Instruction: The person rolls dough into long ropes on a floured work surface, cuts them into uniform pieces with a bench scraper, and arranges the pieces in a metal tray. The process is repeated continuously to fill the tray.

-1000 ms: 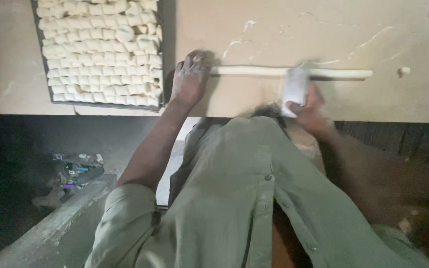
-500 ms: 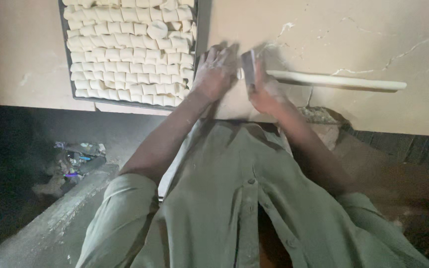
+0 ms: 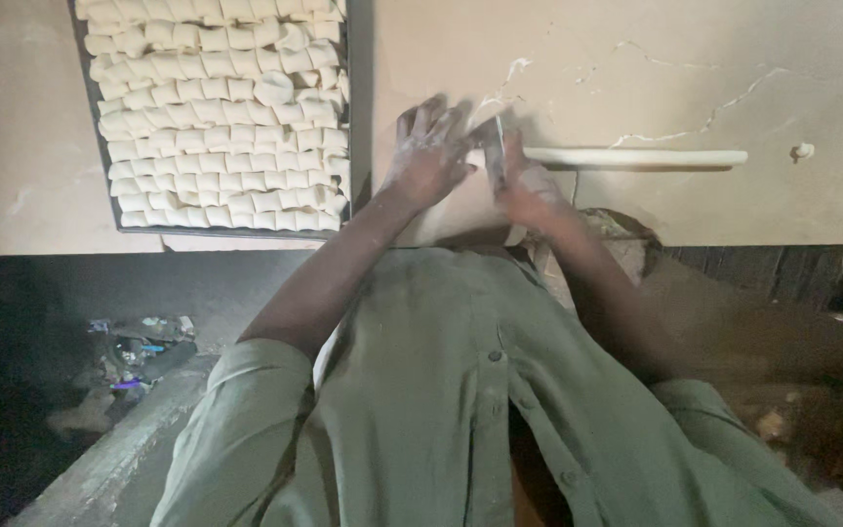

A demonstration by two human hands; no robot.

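Floured table (image 3: pixel 636 78), long pale dough rope (image 3: pixel 636 157)

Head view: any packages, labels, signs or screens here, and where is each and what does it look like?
No labels, signs or screens show.
Litter: on the dark floor at lower left, crumpled scraps that may be wrappers, grey with small blue and purple bits; too blurred to tell more.
Tray: upper left on the table, dark-rimmed and rectangular, filled with rows of pale dough pieces; no packaging on it.
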